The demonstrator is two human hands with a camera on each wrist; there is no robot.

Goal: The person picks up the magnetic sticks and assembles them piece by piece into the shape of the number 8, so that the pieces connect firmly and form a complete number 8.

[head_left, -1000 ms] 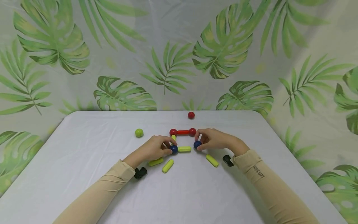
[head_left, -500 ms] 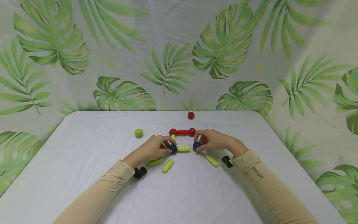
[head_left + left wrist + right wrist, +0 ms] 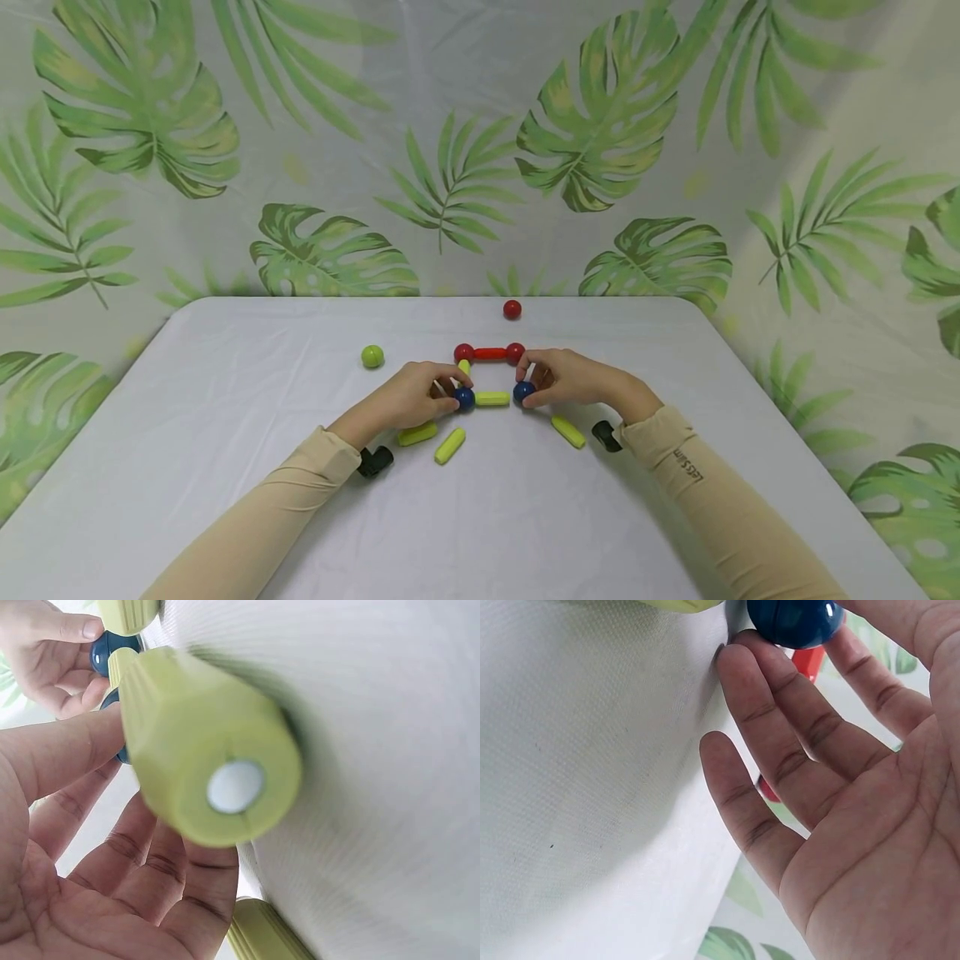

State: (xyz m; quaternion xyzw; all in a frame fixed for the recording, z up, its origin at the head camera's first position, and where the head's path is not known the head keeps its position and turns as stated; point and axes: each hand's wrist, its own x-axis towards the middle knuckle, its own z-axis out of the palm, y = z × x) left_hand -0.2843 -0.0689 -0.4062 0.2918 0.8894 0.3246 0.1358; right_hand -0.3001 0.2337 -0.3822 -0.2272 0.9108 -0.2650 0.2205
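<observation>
My left hand (image 3: 415, 397) pinches a blue ball (image 3: 466, 399) between thumb and fingers. A yellow-green rod (image 3: 492, 399) extends right from that ball, and another yellow-green rod (image 3: 464, 367) runs from it back toward a red ball (image 3: 464, 354). My right hand (image 3: 572, 379) pinches a second blue ball (image 3: 523, 393), close to the rod's right end. In the right wrist view this blue ball (image 3: 795, 621) sits at the top, with the other fingers spread below it. A red rod (image 3: 491, 354) joins the first red ball to another red ball (image 3: 515, 353).
Loose yellow-green rods lie nearer the front: one (image 3: 417, 433) below my left hand, one (image 3: 450, 446) beside it, one (image 3: 567, 432) below my right. A green ball (image 3: 372, 357) rests at left and a lone red ball (image 3: 512, 309) near the table's back edge.
My right hand has moved slightly left and toward the front with its blue ball, narrowing the gap to the rod's end. My left hand has stayed nearly still on its ball.
</observation>
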